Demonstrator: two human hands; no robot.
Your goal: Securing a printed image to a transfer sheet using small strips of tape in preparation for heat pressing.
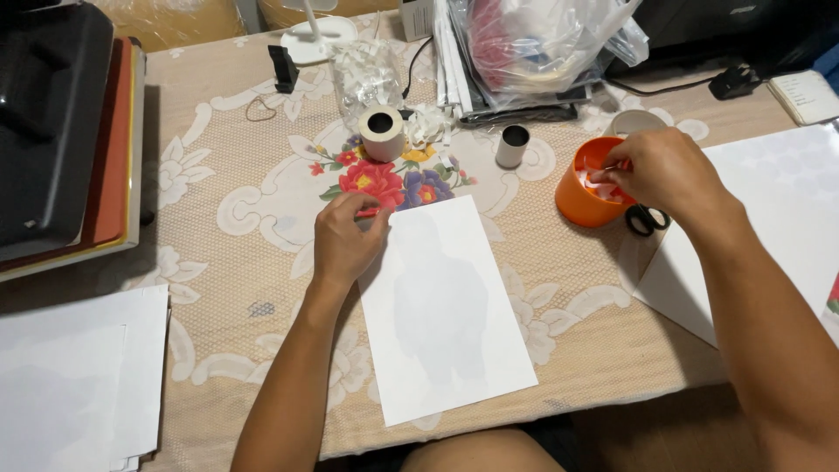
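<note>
Two bare hands work over a beige lace-patterned tablecloth (262, 262) printed with flowers. The left hand (347, 238) rests with its fingers curled narrow on the upper left corner of one white rectangular paper sheet (446, 315), pinching at something small and red that is too hidden to name. That sheet lies flat just right of the left hand; its long axis runs away from the person, tilted slightly so the far end leans left and the near end spreads toward the right.

The right hand (664, 170) hovers over one round orange plastic cup (590, 197), fingertips pinched together at its rim on small white pieces inside; what exactly it grips I cannot tell. Just below this hand lies one pair of black-handled scissors (647, 218). Under the right forearm is one large white sheet (778, 227).

Beyond the left hand stand two small rolls: one cream tape roll (382, 133) lying with its black core facing up and toward the person, and one narrow upright white tube (513, 146) between the two hands. Far left of the left hand sits one black-and-red flat press machine (61, 131), and nearer the person a stack of white paper sheets (79, 376).
</note>
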